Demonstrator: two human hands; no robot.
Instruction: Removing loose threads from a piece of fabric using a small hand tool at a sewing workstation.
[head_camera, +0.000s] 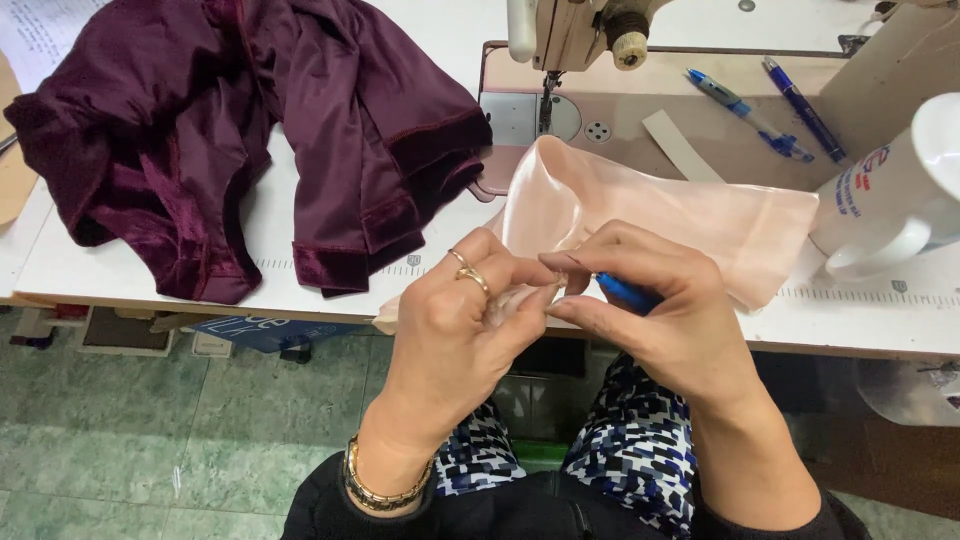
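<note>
Seemingly a seam of the pink cloth (700, 225) is being picked: its edge is pinched shut by the left hand (455, 320). A blue tool (628, 293) is gripped in the closed right hand (655, 305), at 3 o'clock of the pinch. A taut edge and fine tool work are called for next.

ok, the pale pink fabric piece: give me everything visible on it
The pale pink fabric looks like thin, glossy satin, folded and creased. It lies across the white table's front edge, just before the sewing machine, reaching toward a white mug. Its near edge is pinched between the left hand and right hand; the right also holds a blue tool.
</note>
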